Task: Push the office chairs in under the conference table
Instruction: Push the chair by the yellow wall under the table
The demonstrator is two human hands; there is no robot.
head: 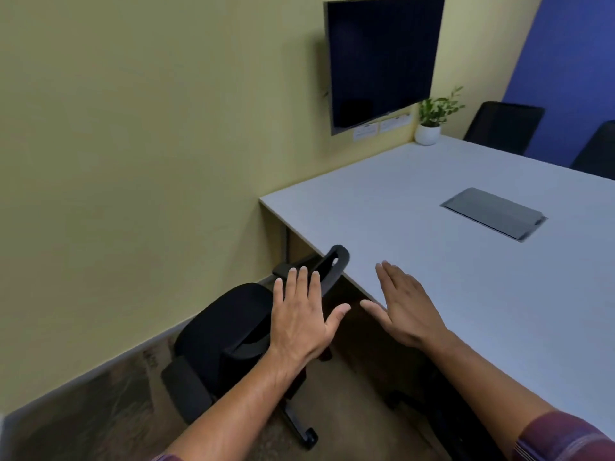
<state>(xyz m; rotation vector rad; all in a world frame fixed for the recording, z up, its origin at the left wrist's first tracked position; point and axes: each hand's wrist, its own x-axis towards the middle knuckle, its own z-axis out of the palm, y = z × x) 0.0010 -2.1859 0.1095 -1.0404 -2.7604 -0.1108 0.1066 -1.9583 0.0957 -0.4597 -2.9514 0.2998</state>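
A black office chair (223, 331) stands by the near left corner of the grey conference table (432, 261), turned sideways, with its backrest top near the table edge. My left hand (299, 317) hovers flat and open above the chair's back and armrest. My right hand (406, 307) is open too, fingers spread, over the table's near edge. Neither hand holds anything. Two more black chairs (502, 124) (595, 151) stand at the table's far side, by the blue wall.
A dark wall screen (382, 58) hangs on the yellow wall. A small potted plant (431, 118) sits at the table's far corner. A grey cable hatch (492, 212) is set in the tabletop. Brown carpet runs between wall and chair.
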